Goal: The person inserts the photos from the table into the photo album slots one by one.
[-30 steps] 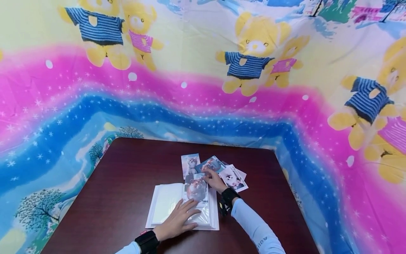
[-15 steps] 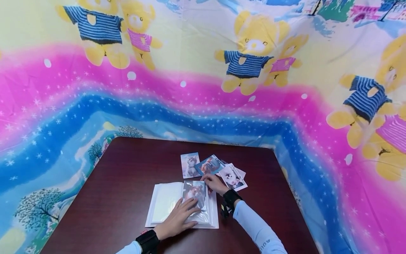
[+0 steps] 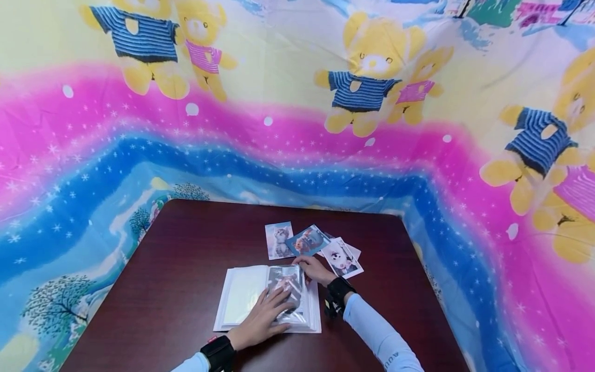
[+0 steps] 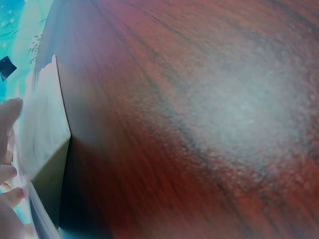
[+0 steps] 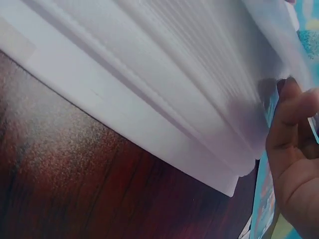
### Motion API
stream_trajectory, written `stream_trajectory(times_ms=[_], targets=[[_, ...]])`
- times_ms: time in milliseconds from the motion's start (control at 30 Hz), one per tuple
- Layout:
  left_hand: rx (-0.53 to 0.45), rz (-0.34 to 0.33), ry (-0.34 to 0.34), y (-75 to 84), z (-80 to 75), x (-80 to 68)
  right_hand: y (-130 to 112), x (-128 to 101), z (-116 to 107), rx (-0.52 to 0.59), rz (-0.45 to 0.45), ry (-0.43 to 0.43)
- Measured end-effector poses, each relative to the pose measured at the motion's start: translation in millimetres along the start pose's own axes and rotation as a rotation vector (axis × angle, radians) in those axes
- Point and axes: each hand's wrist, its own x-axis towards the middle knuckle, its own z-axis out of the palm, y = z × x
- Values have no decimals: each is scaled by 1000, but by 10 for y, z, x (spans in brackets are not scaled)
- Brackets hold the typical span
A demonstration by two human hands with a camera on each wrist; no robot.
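Note:
A white photo album [image 3: 244,297] lies spread on the table, its left page blank and cream. A photo [image 3: 284,279] of a furry animal sits in the glossy clear pocket of the right page. My left hand [image 3: 262,318] rests spread on that page, its fingertips over the lower part of the photo. At the page's top right corner my right hand [image 3: 316,269] pinches the photo's top edge with thumb and index finger. In the right wrist view my right hand [image 5: 294,149] is at the edge of the stacked white album pages [image 5: 164,64].
Beyond the album lie several loose photos: a kitten photo [image 3: 280,240], a blue-toned animal photo [image 3: 308,241] and a white-bordered animal photo [image 3: 342,258] overlapping others. The dark wooden table [image 3: 186,258] ends against a patterned cloth [image 3: 297,150] hung behind and at the sides.
The photo has slid down toward me into the page's pocket, and the right hand has come down with it to the album's top corner. The left hand has stayed on the page.

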Motion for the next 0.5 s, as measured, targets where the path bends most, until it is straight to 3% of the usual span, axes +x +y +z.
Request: stream_trajectory(times_ms=[67,167,300,400,500], targets=[[-37,-35,15,14,-10,25,-17,-49,-8,31,9,16],[-124,-112,96,31,-51,72,-73,-128,28,116,17,54],[-295,-284,209,19,-195,149,-254,-225,169,206,-33,81],[-393,-408,250,-24,-360,217,-422,-270,319,220,-103,49],[-409,-460,293,-99,-517,270,-543,-294,487,158,-167,-21]])
